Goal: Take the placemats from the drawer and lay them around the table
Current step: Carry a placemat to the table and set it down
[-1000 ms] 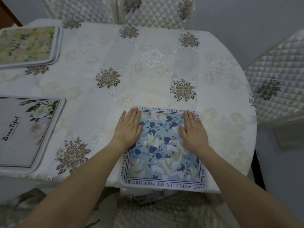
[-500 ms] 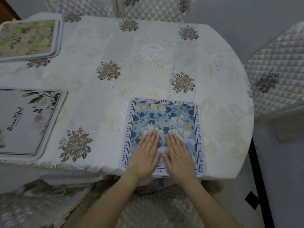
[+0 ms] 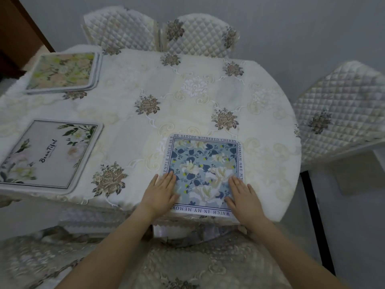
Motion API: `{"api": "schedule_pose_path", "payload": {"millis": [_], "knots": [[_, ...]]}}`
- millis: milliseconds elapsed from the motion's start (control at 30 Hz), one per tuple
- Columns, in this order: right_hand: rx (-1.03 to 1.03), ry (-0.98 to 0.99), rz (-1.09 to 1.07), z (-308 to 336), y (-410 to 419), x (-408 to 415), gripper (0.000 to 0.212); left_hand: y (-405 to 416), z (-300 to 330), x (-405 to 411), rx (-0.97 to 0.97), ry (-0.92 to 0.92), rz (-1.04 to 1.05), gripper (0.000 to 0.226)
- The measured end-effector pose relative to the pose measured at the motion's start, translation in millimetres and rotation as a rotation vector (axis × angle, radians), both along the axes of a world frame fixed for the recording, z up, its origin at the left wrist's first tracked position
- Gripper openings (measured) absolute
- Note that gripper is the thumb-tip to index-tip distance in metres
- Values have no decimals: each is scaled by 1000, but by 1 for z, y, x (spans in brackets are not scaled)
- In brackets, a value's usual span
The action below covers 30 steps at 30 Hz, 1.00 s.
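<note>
My hands lie flat on the blue floral placemat [image 3: 205, 174], which sits on the desk [image 3: 187, 101] at the edge nearest me, its near border hanging just past the rim. My left hand [image 3: 161, 191] presses the mat's near left corner, fingers straight and together, partly over the lettered border. My right hand [image 3: 242, 193] presses the near right corner the same way, fingers straight, gripping nothing. The two hands are apart, with the mat's flower print showing between them. To the left of the blue mat, well apart from it, the grey placemat [image 3: 50, 154] with leaves and the word "Beautiful" lies near the desk's edge. Beyond that one, further from me and to the far left of the blue mat, rests the pale floral placemat [image 3: 63, 71]. Quilted chairs [image 3: 200, 36] stand on the far side of the desk from the blue mat, and another chair [image 3: 337, 113] stands to its right.
</note>
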State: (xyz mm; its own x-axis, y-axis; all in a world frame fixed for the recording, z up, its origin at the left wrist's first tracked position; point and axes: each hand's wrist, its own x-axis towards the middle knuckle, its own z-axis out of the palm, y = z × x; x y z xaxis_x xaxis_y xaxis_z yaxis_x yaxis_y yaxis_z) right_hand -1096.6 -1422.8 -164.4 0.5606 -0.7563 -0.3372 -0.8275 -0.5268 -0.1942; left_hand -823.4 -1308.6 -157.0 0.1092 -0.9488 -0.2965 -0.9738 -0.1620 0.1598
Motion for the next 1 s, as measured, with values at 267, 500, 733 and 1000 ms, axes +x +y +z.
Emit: {"api": "schedule_pose_path", "payload": {"millis": [267, 500, 733, 1000], "knots": [[17, -422, 133, 104, 33, 44, 47, 51, 94, -2, -335, 143, 300, 65], [-121, -513, 395, 140, 104, 88, 60, 159, 146, -5, -559, 73, 513, 58], [-166, -534, 584, 153, 215, 123, 58, 300, 148, -13, -601, -28, 710, 57], [-97, -698, 746, 150, 392, 189, 47, 495, 125, 4, -526, 3, 885, 59]]}}
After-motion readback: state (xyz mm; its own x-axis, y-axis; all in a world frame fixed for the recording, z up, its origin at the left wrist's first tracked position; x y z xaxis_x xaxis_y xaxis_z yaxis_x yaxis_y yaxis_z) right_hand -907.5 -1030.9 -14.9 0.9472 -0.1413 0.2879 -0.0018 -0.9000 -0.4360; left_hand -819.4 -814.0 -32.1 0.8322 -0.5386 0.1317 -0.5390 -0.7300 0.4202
